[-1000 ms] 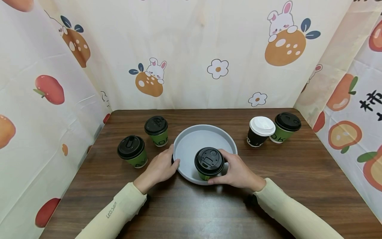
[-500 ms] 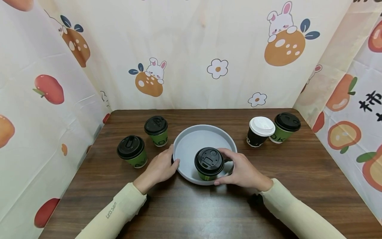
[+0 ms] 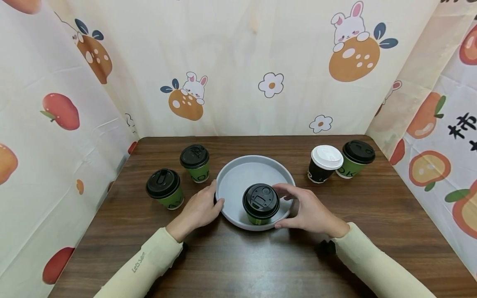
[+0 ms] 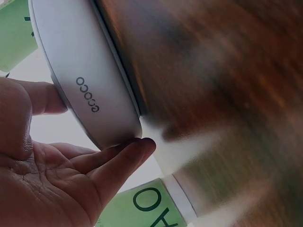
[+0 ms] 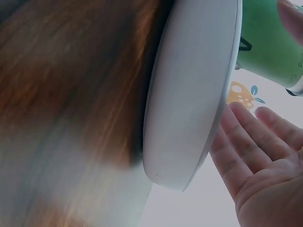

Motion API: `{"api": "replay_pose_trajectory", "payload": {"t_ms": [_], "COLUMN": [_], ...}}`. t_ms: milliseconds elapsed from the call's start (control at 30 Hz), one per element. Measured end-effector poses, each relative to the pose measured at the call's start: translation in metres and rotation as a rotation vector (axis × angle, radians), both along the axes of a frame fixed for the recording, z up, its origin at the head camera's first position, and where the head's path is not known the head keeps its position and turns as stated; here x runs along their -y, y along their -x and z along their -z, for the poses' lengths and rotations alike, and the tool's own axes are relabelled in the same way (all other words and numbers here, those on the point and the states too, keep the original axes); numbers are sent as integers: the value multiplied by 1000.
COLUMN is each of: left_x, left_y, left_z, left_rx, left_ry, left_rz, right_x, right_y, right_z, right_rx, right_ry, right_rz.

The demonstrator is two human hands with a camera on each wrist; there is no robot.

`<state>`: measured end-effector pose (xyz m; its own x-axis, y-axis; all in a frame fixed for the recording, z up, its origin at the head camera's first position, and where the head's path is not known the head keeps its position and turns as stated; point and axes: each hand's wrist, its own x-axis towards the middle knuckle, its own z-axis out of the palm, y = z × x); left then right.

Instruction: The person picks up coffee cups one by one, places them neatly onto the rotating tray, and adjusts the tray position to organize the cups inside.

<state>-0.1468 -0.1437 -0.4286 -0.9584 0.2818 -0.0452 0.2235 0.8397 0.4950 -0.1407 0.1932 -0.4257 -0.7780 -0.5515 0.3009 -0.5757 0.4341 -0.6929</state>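
Note:
A round grey tray [image 3: 240, 178] lies on the wooden table. On its near right part stands a green paper cup [image 3: 261, 201] with a black lid, upright. My left hand [image 3: 199, 210] holds the tray's left edge; in the left wrist view the thumb [image 4: 49, 98] meets the rim and the fingertips [image 4: 147, 145] lie against the side wall, which is marked "ecoco". Beside the tray's right edge is my right hand [image 3: 309, 210], thumb and fingers spread and apart from the cup. In the right wrist view its fingers [image 5: 251, 137] extend by the rim, holding nothing.
Two green cups with black lids, one nearer [image 3: 165, 189] and one farther [image 3: 195, 162], stand left of the tray. At the back right, a black cup with a white lid [image 3: 325, 163] stands close to another green cup [image 3: 355, 158]. Printed curtains [image 3: 231, 82] surround the table [image 3: 238, 265].
My right hand has let go of the cup on the tray and moved right, its fingers spreading. The cup stays in place, and the left hand stays at the tray's edge.

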Motion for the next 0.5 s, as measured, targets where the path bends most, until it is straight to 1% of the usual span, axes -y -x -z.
{"api": "replay_pose_trajectory", "payload": {"t_ms": [200, 500], "left_x": [0, 0], "left_y": [0, 0], "left_z": [0, 0], "left_rx": [-6, 0], "left_ry": [2, -1], "left_rz": [2, -3], "right_x": [-4, -9], "right_y": [2, 6], "right_z": [-2, -4], "right_rx": [-6, -60], "right_ry": [13, -4], "right_rz": [-1, 53]}}
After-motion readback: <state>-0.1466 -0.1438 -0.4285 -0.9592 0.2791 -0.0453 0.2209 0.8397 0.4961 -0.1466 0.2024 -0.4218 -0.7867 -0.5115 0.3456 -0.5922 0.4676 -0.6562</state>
